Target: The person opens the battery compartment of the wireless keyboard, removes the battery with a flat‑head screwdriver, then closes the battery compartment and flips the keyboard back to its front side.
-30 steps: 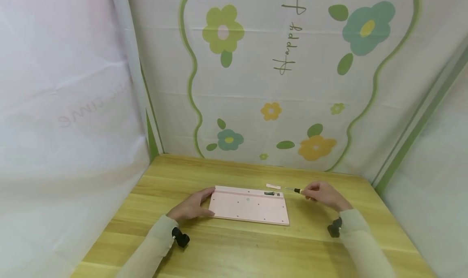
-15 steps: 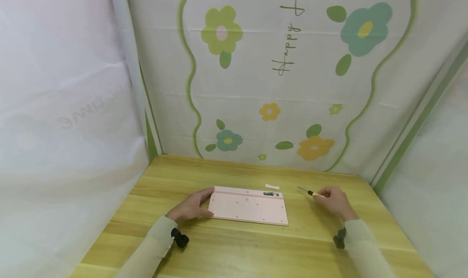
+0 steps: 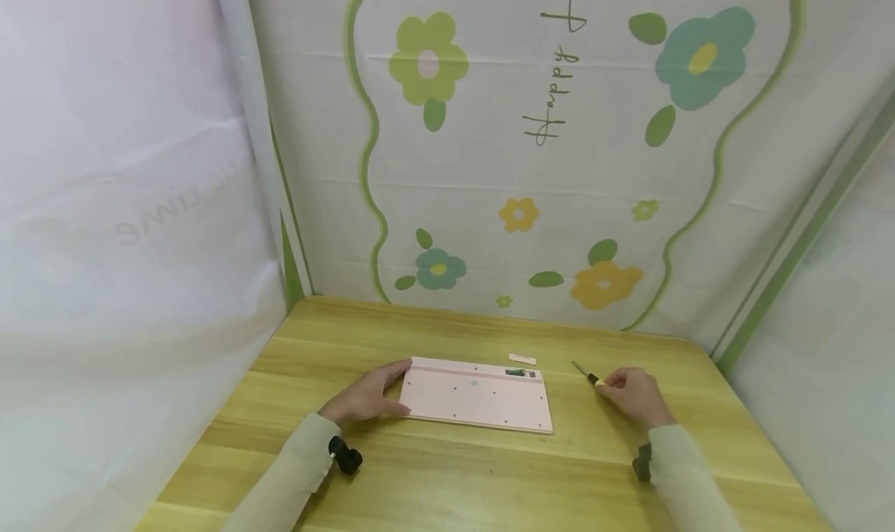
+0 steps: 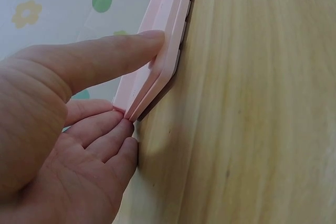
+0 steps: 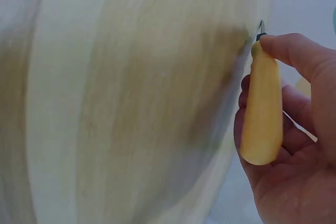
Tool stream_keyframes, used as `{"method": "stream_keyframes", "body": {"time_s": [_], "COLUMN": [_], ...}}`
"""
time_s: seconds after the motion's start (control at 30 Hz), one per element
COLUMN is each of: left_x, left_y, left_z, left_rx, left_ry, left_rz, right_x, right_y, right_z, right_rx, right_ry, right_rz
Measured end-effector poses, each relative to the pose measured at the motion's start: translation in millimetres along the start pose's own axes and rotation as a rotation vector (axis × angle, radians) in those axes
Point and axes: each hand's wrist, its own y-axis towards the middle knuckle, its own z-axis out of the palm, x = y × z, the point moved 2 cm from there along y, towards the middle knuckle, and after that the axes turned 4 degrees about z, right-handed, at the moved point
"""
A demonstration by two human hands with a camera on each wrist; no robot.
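A pink keyboard (image 3: 475, 396) lies upside down on the wooden table, its screw-dotted underside up; in the left wrist view dark-sided keys show beneath its edge. My left hand (image 3: 367, 392) holds its left end between thumb and fingers, the thumb at the near corner, the fingers at the far one. Near the keyboard's far right corner a small compartment (image 3: 517, 373) stands uncovered, green inside. Just beyond lies a small pink cover (image 3: 522, 359). Right of the keyboard, my right hand (image 3: 635, 394) grips a screwdriver (image 5: 262, 108) by its yellow handle, its metal tip pointing away and left, clear of the keyboard.
The wooden table (image 3: 419, 485) reaches back to a white curtain (image 3: 475, 167) printed with flowers. More white cloth hangs on the left (image 3: 133, 283) and on the right (image 3: 825, 322). A black wrist camera (image 3: 345, 454) sits at the left sleeve.
My right hand has drawn back toward the right and nearer me with the screwdriver, away from the pink cover. The left hand and the keyboard have stayed in place.
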Motion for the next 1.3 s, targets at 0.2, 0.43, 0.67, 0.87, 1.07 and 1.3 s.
{"method": "stream_keyframes", "body": {"time_s": [0.2,0.43,0.67,0.87,1.07,1.3], "left_x": [0.4,0.2,-2.1,-4.4,-3.3,-0.1], "left_y": [-0.7,-0.4,-0.8,-1.5,-1.6,-0.6], "left_z": [0.0,-0.6,-0.4,-1.5,-1.8,-1.0], "left_rx": [0.006,0.001,-0.003,0.002,0.005,0.003], "left_ry": [0.001,0.012,0.008,0.007,0.010,-0.012], "left_rz": [-0.003,-0.021,-0.021,-0.022,-0.013,-0.003], "right_x": [-4,-1,8,25,60,98], "right_y": [2.2,2.4,-4.4,-3.8,1.9,15.3], "right_z": [7,5,-5,-16,-16,6], "right_rx": [0.016,0.011,0.047,0.045,0.096,0.152], "right_ry": [0.008,0.001,-0.008,-0.045,-0.063,-0.046], "right_rz": [-0.005,-0.041,-0.086,-0.189,-0.269,-0.327]}}
